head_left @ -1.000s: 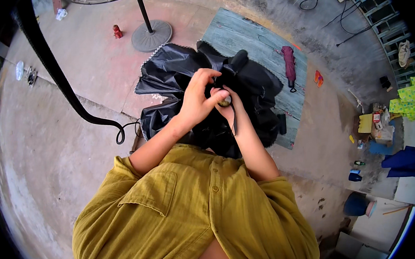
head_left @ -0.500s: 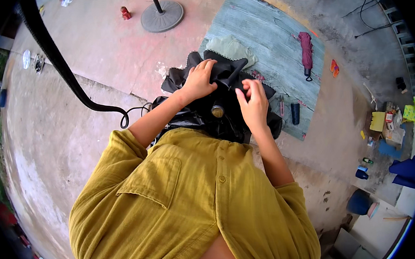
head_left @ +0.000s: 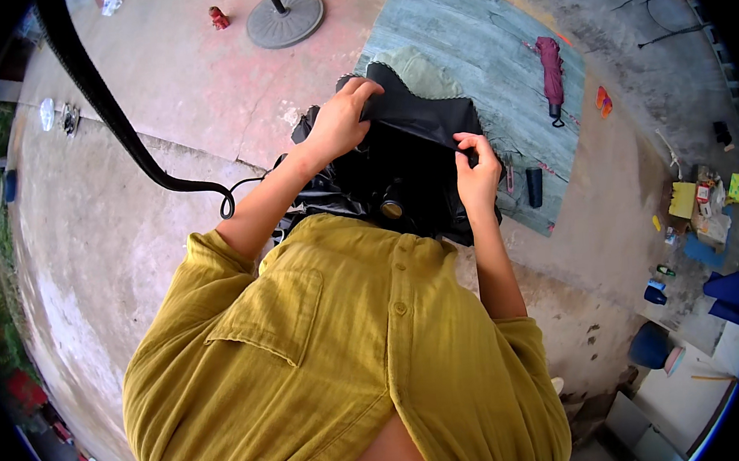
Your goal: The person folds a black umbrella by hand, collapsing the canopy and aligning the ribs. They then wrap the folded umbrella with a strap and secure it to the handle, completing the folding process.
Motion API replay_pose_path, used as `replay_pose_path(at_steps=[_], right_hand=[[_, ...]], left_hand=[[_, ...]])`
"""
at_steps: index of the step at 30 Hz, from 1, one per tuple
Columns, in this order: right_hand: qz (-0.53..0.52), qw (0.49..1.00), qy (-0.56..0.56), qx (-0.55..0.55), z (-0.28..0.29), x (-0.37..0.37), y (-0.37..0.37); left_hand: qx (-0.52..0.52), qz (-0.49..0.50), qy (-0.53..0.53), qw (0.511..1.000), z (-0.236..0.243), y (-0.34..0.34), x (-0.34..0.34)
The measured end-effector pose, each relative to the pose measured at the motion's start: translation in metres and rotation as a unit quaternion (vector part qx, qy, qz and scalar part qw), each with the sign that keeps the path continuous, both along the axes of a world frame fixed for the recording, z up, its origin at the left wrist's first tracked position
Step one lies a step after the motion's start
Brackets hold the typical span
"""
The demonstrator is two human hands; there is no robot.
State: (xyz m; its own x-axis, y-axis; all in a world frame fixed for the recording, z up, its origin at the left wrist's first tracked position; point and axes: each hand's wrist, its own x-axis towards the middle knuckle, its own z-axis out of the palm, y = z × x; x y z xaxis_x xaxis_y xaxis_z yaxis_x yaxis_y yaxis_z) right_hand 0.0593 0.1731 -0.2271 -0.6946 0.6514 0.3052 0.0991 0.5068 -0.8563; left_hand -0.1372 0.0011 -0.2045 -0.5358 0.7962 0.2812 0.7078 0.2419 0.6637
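Loose black fabric with a pale stitched edge, apparently the canopy of a black umbrella (head_left: 422,117), is bunched in front of my body. My left hand (head_left: 346,119) grips its upper left part with bent fingers. On the right, my right hand (head_left: 478,170) pinches the fabric's edge between thumb and fingers. Between the hands the cloth is spread, with a dark hollow below it. A round, gold-toned end, probably of the handle (head_left: 392,207), shows near my shirt. The rest of the shaft is lost in the dark folds.
A blue wood-patterned mat (head_left: 495,59) lies ahead, carrying a pale green cloth (head_left: 418,73), a folded maroon umbrella (head_left: 551,76) and a dark cylinder (head_left: 534,187). Beyond stand a round grey base (head_left: 285,20) and a red figurine (head_left: 218,18). A black strap (head_left: 114,128) hangs at left.
My right hand has moved right and slightly down, and now pinches the fabric edge. My left hand has shifted slightly up and left. The black fabric is stretched wider between them.
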Motion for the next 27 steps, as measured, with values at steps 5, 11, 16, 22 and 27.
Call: replay_pose_path(at_steps=[5, 11, 16, 22, 27], right_hand=[[0.057, 0.998, -0.025, -0.027, 0.020, -0.003, 0.004], [0.061, 0.943, -0.111, 0.308, 0.043, -0.046, -0.019], [0.014, 0.958, -0.057, 0.282, 0.034, -0.039, 0.006], [0.001, 0.937, -0.190, 0.294, 0.043, -0.016, 0.005], [0.182, 0.955, -0.041, 0.232, 0.049, -0.035, -0.045]], left_hand=[[0.016, 0.048, -0.013, 0.999, 0.005, 0.014, 0.002], [0.049, 0.036, -0.013, 0.998, 0.006, 0.024, 0.024], [0.094, 0.041, 0.023, 0.994, -0.004, -0.011, 0.023], [-0.028, 0.154, -0.054, 0.986, -0.052, -0.066, 0.036], [-0.062, 0.201, -0.057, 0.976, -0.085, -0.057, 0.060]])
